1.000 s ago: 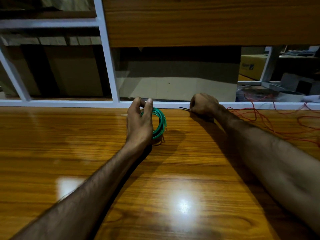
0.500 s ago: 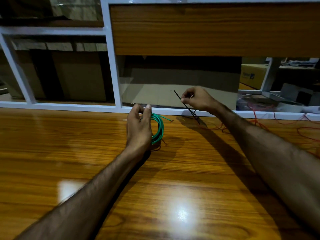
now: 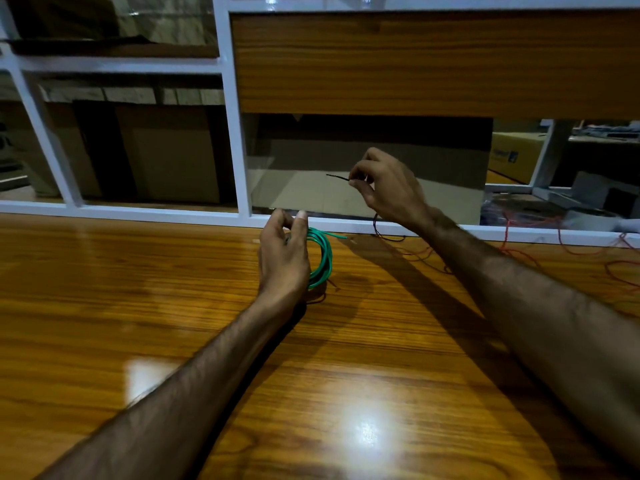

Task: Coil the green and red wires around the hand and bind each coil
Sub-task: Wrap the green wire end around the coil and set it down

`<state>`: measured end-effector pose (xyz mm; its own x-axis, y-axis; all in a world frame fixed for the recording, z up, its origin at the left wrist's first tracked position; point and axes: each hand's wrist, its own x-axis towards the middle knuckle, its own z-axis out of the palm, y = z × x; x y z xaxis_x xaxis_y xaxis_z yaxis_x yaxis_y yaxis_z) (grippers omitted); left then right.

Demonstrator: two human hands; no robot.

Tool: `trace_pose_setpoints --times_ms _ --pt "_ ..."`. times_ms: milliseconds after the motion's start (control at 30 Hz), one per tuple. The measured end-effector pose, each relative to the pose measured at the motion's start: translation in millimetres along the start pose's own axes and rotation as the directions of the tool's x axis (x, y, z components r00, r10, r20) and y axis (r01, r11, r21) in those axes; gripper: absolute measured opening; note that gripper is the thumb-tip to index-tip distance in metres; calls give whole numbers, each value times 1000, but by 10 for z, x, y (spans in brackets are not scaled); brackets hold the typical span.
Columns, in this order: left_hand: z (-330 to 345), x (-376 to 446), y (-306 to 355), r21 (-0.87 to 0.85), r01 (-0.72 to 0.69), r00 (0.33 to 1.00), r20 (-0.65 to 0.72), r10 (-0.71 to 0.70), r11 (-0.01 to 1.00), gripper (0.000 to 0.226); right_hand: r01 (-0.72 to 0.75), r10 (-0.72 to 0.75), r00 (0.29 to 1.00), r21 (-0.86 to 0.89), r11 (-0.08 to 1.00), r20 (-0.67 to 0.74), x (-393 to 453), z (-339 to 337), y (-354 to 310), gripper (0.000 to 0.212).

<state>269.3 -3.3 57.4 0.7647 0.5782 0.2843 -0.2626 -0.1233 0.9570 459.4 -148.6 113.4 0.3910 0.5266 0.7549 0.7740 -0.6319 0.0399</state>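
My left hand [image 3: 283,252] holds a coil of green wire [image 3: 322,258] upright on the glossy wooden table [image 3: 207,341], fingers and thumb pinched at the coil's top. One free green end sticks out to the right. Raised above and to the right of the coil, my right hand [image 3: 384,187] pinches a thin black tie [image 3: 337,177] whose tip points left; its other end hangs down below the hand. The red wire [image 3: 571,251] lies loose and uncoiled along the table's far right edge.
A white metal frame [image 3: 235,133] with glass panes runs along the table's far edge, with a wooden panel [image 3: 433,64] above. Cardboard boxes [image 3: 512,157] stand behind the glass.
My right hand picked the black tie up off the table's far edge and lifted it above the coil. My left hand stayed put on the green coil.
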Motion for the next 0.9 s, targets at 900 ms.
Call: trace_pose_setpoints --times_ms 900 --pt "17 -44 -5 3 1 1000 25 -1 1000 31 -616 540 568 -114 779 621 -512 110 466 28"
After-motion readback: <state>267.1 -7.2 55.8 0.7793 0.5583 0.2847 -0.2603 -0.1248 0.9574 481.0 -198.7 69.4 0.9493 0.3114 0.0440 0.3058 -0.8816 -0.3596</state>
